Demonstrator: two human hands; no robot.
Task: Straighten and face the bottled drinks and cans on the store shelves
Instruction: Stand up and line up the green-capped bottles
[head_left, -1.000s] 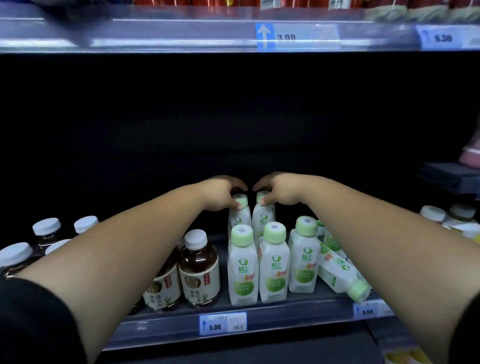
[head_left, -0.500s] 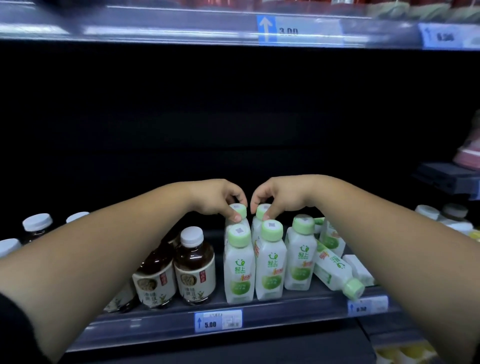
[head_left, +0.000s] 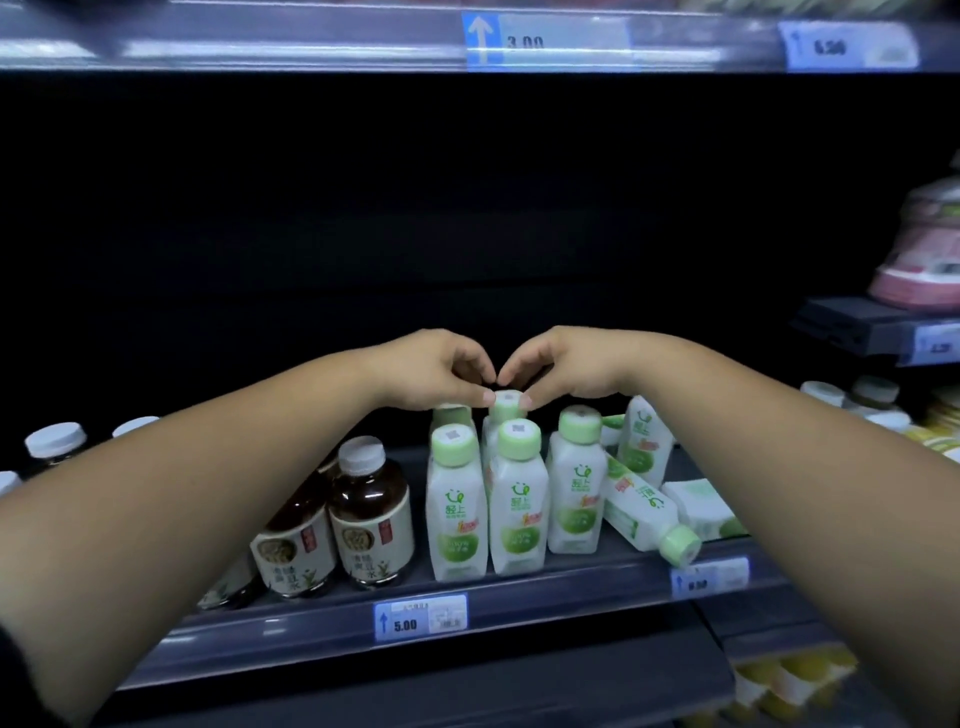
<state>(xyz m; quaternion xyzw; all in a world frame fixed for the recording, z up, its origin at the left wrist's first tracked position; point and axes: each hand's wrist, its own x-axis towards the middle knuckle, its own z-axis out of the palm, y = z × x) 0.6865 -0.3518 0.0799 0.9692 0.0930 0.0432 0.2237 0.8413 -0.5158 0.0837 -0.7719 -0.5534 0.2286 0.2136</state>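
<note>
Head view: left hand (head_left: 436, 371) and right hand (head_left: 563, 371) pinch back bottles (head_left: 506, 406) by the caps; slide gently, labels forward.

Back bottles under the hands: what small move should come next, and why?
Probably nudge them square behind the front pair. The left hand and right hand each pinch a cap of the back bottles, which stand close behind that row.
</note>
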